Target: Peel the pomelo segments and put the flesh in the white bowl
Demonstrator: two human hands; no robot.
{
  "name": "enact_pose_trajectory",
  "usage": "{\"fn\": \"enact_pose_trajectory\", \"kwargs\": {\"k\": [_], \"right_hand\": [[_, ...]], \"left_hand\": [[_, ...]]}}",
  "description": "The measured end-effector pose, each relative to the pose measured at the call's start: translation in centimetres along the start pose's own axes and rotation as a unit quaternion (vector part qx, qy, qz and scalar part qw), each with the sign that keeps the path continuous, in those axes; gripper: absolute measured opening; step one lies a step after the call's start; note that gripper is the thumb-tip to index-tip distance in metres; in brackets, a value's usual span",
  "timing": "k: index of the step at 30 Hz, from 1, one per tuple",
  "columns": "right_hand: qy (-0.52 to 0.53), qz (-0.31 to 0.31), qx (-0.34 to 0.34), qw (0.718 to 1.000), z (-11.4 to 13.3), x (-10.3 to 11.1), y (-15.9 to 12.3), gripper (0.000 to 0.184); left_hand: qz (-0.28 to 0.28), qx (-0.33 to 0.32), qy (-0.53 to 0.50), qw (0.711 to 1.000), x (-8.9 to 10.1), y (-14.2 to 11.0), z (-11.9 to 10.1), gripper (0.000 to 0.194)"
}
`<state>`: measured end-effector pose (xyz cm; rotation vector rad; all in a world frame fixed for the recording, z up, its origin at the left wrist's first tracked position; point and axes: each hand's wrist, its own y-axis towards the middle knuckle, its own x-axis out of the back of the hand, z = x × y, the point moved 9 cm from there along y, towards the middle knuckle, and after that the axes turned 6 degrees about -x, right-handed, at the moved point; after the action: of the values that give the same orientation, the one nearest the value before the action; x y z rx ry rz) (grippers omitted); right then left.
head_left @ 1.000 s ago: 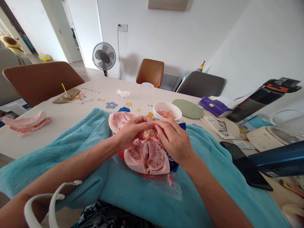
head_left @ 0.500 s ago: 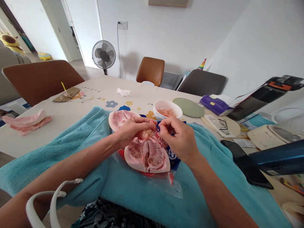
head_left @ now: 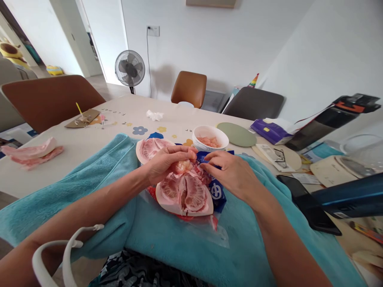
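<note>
Closed fingers of my left hand point(head_left: 164, 161) hold a peeled piece of pomelo flesh point(head_left: 183, 166), pale and pinkish, above the opened fruit. My right hand point(head_left: 231, 171) is just to its right, fingers stretched out and a little apart, over torn pink membrane scraps point(head_left: 204, 175). Below lies a pomelo rind piece point(head_left: 164, 197) with pink, membrane-lined hollows. Another pomelo rind piece point(head_left: 149, 148) sits behind my left hand. Both rest on a blue and red plastic bag point(head_left: 218, 195) over a teal towel point(head_left: 179, 247). Beyond my hands, a white bowl point(head_left: 196, 142) contains pink pomelo flesh.
Pomelo peel point(head_left: 32, 151) lies at the table's left. A green oval mat point(head_left: 236, 134), purple tissue pack point(head_left: 269, 131), glasses point(head_left: 280, 157), black phone point(head_left: 308, 205) and blue bottle point(head_left: 353, 195) are on the right. A crumpled tissue point(head_left: 154, 115) lies farther back.
My right hand has loosened from a pinch beside the flesh. It has shifted slightly right and lower, its fingers now extended. My left hand keeps the pomelo flesh in place.
</note>
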<state>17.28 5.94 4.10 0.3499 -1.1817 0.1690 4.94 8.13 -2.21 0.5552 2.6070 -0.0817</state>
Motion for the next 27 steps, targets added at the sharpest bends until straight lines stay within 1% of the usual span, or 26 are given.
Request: {"fn": "enact_pose_trajectory", "kwargs": {"k": [2, 4, 6, 8, 11, 14, 18, 21, 24, 27], "right_hand": [[0.028, -0.038, -0.012, 0.999, -0.2, 0.5, 0.0, 0.020], [0.092, -0.095, -0.015, 0.991, -0.1, 1.5, -0.2, 0.020], [0.149, -0.137, -0.002, 0.979, 0.4, 2.2, -0.5, 0.017], [0.167, -0.152, 0.027, 0.974, 1.2, 2.4, -0.7, 0.010], [0.131, -0.160, 0.067, 0.976, 2.3, 2.1, -0.8, 0.008], [0.070, -0.191, 0.098, 0.974, 3.0, 1.9, -1.0, 0.011], [-0.040, -0.270, 0.143, 0.951, 4.4, 2.0, -2.1, 0.015], [-0.110, -0.303, 0.171, 0.931, 5.7, 1.7, -2.8, 0.019], [-0.149, -0.320, 0.178, 0.919, 6.2, 1.5, -3.0, 0.023], [-0.139, -0.323, 0.168, 0.921, 5.9, 1.6, -2.8, 0.024]], "left_hand": [[-0.004, 0.001, 0.001, 1.000, 0.1, 0.0, 0.2, 0.016], [-0.007, -0.007, 0.007, 1.000, 0.1, 0.0, 0.1, 0.016], [-0.007, -0.012, 0.015, 1.000, 0.0, -0.1, 0.0, 0.016], [-0.007, -0.014, 0.025, 1.000, -0.1, -0.2, -0.1, 0.018], [-0.013, -0.016, 0.053, 0.998, -0.3, -0.5, -0.3, 0.022], [-0.023, -0.031, 0.085, 0.996, -0.4, -0.8, -0.6, 0.025], [-0.059, -0.067, 0.139, 0.986, -0.2, -1.1, -1.3, 0.026], [-0.082, -0.084, 0.153, 0.981, -0.2, -1.3, -1.6, 0.026], [-0.072, -0.064, 0.147, 0.984, -0.5, -1.4, -1.4, 0.027], [-0.058, -0.052, 0.148, 0.986, -0.6, -1.4, -1.3, 0.027]]}}
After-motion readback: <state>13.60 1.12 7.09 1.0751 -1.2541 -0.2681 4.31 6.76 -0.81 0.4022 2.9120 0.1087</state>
